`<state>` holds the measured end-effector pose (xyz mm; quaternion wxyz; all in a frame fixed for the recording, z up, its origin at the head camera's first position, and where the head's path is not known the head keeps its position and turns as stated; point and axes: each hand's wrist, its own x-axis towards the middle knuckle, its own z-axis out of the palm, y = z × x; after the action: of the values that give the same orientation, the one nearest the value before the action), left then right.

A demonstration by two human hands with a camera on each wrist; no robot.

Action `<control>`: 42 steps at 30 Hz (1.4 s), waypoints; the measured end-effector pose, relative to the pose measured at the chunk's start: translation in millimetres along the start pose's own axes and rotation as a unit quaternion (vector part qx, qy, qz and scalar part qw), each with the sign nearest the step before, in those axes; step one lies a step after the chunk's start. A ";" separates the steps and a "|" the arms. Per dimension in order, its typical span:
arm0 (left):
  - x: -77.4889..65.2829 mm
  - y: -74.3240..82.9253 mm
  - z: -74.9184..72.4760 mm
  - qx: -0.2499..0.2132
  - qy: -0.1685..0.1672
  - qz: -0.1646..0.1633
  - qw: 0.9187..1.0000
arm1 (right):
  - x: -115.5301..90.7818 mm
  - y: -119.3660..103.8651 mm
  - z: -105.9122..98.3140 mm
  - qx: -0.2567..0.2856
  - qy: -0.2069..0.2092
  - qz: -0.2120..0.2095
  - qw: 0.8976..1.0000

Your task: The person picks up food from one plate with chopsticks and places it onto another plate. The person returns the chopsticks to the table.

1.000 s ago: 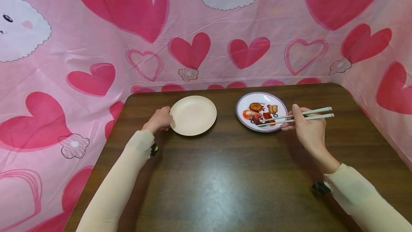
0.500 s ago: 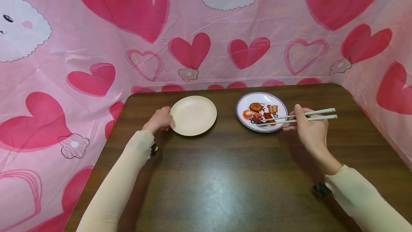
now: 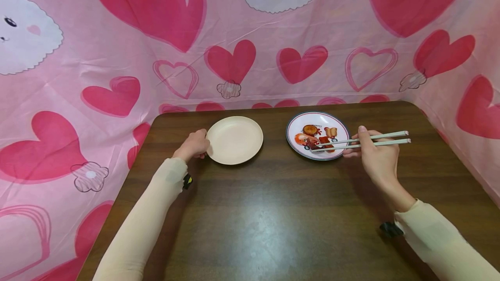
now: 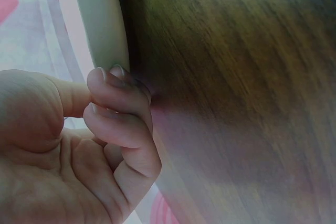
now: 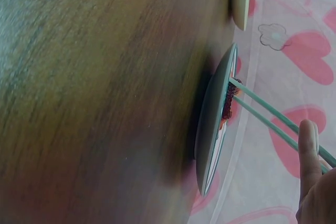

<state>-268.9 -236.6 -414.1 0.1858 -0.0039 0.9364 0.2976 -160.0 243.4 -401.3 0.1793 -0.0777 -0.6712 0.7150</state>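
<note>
My left hand [image 3: 193, 144] pinches the left rim of a plain cream plate [image 3: 234, 140]; in the left wrist view the curled fingers [image 4: 123, 129] and thumb meet at its edge. A pair of pale green chopsticks [image 3: 384, 138] is held in my right hand [image 3: 376, 157]. Their tips lie at a dark reddish piece of food [image 3: 314, 144] on a white plate with a blue rim [image 3: 294, 120]. Also on that plate are a shrimp [image 3: 300, 138], a round brown slice [image 3: 310, 130], a pale yellowish piece [image 3: 330, 132] and a red-brown piece [image 3: 326, 142].
Both plates stand near the back edge of a brown wooden table [image 3: 250, 211], with a gap between them. A pink cloth [image 3: 265, 29] printed with hearts hangs close behind and at both sides.
My right hand and the rear ends of the chopsticks have shifted slightly right, while the tips stay at the dark food piece. The left hand and both plates have not moved.
</note>
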 end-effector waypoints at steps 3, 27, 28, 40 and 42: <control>1.3 -0.3 0.1 -0.001 -0.001 -0.001 1.000 | 0.1 0.0 0.2 0.004 0.002 0.001 1.000; 0.7 -2.1 -1.1 0.002 0.005 0.000 1.000 | 3.4 -4.0 3.5 0.007 -0.003 -0.002 1.000; 0.6 -2.1 -1.1 0.003 0.006 0.000 1.000 | 3.5 -4.3 3.7 0.008 -0.003 -0.003 1.000; 1.8 -1.8 0.8 0.002 0.004 0.002 1.000 | 3.5 -7.2 6.0 0.021 -0.004 -0.009 1.000; 2.3 -1.8 1.0 0.002 0.005 0.001 1.000 | 3.6 -7.6 6.5 0.024 -0.003 -0.011 1.000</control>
<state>-270.4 -237.2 -416.7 0.1806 -0.0038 0.9380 0.2958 -164.5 238.9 -392.7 0.1871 -0.0643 -0.6550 0.7293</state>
